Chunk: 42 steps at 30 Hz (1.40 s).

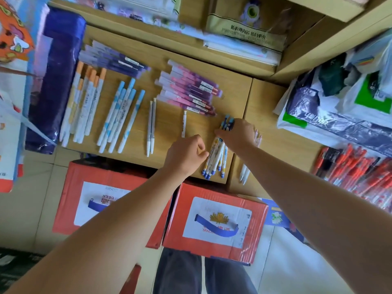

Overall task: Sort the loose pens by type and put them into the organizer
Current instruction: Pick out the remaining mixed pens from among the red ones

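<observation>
Head view: R hand (237, 134) is lying over the dark-blue-tipped pens (214, 162), thumb against the bundle's side; can't tell if it's gripping. L hand (186, 154) is sitting just beside them, fingers curled, nothing visible in it. Sorting is looking well along: left of the hands, orange-capped pens (89, 98), light-blue pens (121, 115), purple pens (114, 60) and pink pens (188, 92) are lying in separate grps on the counter (169, 128). Red pens (350, 170), right of both hands, are lying loose. No organizer is showing, so filling it probably isn't begun.

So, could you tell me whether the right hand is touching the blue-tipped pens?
Touching. The head view shows the right hand gripping the blue-tipped pens, fingers curled over their barrels.
</observation>
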Each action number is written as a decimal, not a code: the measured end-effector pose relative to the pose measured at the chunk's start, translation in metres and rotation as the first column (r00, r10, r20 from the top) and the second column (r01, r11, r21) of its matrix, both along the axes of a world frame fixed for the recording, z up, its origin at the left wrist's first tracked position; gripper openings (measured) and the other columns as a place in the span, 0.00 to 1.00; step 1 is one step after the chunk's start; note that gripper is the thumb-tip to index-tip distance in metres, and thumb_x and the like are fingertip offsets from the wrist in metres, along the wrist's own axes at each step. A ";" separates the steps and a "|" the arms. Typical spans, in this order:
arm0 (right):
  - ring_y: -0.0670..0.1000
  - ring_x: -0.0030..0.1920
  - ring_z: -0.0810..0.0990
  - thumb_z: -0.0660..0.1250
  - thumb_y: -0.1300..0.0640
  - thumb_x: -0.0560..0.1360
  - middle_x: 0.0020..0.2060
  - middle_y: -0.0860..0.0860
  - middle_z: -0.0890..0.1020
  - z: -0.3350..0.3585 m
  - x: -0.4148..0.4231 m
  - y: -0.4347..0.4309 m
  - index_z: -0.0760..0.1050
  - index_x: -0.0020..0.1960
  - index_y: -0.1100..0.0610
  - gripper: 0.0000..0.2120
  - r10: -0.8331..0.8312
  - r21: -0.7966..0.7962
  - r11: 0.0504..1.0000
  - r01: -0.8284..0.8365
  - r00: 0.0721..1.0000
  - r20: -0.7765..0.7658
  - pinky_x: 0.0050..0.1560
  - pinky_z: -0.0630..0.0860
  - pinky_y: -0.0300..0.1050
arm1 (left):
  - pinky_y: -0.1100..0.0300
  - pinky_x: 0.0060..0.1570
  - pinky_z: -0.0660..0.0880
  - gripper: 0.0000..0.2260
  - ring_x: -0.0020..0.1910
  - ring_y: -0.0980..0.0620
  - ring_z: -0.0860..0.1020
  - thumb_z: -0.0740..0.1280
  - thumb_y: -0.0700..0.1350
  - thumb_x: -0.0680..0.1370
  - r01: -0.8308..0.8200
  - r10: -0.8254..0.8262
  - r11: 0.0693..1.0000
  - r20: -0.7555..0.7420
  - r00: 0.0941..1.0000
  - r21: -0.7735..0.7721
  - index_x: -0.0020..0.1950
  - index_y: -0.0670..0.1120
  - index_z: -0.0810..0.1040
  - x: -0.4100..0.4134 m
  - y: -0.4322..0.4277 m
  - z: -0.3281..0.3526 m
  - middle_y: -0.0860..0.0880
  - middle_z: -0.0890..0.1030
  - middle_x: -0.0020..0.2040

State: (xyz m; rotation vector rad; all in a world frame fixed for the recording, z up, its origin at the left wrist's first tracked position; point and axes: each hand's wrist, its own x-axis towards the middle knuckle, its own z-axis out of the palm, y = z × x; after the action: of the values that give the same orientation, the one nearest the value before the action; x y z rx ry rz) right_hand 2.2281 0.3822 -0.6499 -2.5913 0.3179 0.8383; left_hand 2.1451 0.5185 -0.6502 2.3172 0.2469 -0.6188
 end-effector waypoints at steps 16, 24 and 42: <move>0.53 0.52 0.72 0.68 0.63 0.70 0.50 0.57 0.76 0.002 -0.030 -0.031 0.67 0.53 0.59 0.15 -0.054 0.111 0.993 0.046 0.995 0.079 0.60 0.69 0.53 | 0.56 0.47 0.76 0.16 0.39 0.50 0.79 0.71 0.52 0.74 -0.008 0.010 0.999 -0.047 0.999 0.052 0.55 0.43 0.75 0.010 -0.027 -0.002 0.48 0.80 0.40; 0.47 0.42 0.73 0.69 0.66 0.71 0.45 0.50 0.77 -0.010 -0.021 -0.026 0.74 0.54 0.59 0.12 -0.078 0.100 0.993 0.064 0.987 0.142 0.35 0.64 0.22 | 0.55 0.52 0.75 0.11 0.49 0.48 0.80 0.71 0.45 0.75 -0.074 0.072 0.994 0.028 0.997 0.076 0.55 0.43 0.75 0.017 -0.031 -0.014 0.47 0.81 0.50; 0.47 0.37 0.75 0.64 0.64 0.73 0.39 0.49 0.79 -0.009 -0.032 -0.037 0.75 0.53 0.58 0.09 -0.135 0.146 0.982 0.118 0.985 0.111 0.31 0.64 0.30 | 0.63 0.40 0.69 0.13 0.35 0.54 0.76 0.71 0.51 0.74 -0.085 0.081 0.993 0.052 0.995 0.076 0.51 0.45 0.74 0.018 -0.027 -0.014 0.52 0.78 0.37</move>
State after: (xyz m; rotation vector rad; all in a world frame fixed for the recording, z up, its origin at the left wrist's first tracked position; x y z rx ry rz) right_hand 2.1960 0.3451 -0.6592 -2.4510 0.3715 0.6335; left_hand 2.1627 0.4912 -0.6638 2.3804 0.3485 -0.5192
